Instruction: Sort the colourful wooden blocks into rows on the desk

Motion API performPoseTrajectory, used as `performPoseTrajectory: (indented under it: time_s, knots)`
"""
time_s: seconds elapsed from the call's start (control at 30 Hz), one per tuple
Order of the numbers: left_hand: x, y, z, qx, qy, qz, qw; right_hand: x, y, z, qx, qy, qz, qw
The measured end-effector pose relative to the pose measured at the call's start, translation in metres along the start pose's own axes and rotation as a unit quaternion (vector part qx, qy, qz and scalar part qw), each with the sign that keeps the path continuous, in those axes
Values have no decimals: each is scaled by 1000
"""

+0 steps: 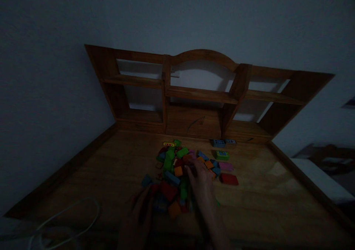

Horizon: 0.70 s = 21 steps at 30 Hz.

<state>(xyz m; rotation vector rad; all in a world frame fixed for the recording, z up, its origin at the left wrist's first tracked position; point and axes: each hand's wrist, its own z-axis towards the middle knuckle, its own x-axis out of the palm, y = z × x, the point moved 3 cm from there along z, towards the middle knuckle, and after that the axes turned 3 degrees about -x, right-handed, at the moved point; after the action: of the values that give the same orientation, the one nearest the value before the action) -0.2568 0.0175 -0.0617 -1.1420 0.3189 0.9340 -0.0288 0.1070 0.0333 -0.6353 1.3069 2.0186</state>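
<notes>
A heap of toy building blocks lies on the wooden desk, dimly lit. My right hand reaches into its right side, fingers bent down and drawn together among red and orange blocks; what they grip, if anything, is hidden. At the near left edge, my left hand is in shadow, its fingers apart beside a red block. Between the hands are a blue block, a green block and an orange block. Farther back lie green blocks and a yellow-and-red piece.
Right of the heap, a red block, pink block, green block and blue block form a column. A wooden shelf unit stands along the back of the desk. A white cable loops at the front left.
</notes>
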Motion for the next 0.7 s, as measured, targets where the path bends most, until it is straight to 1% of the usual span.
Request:
performPoseTrajectory:
  time_s: [0.03,0.07,0.13,0.23,0.37,0.47,0.57,0.7]
  knots:
    - [-2,2,2,-27,-1,-4,1000,-7,-8,2,2,-6,-4,1000]
    - [-4,4,5,-39,0,-6,999,-14,-16,5,3,-9,-10,1000]
    - [-5,7,8,-24,4,-11,1000,-27,-30,11,-4,-1,-23,1000]
    - [-4,11,11,2,11,-13,1000,-36,-39,21,-40,45,-33,998]
    - [-1,15,12,-23,10,-8,1000,-31,-35,33,-91,117,-32,988]
    - [-1,16,12,-12,25,7,1000,-23,-37,41,-105,145,-34,983]
    - [-1,17,10,11,22,16,1000,-16,-45,47,-108,152,-32,982]
    - [-1,17,10,20,-3,35,999,-11,-52,48,-106,139,-32,984]
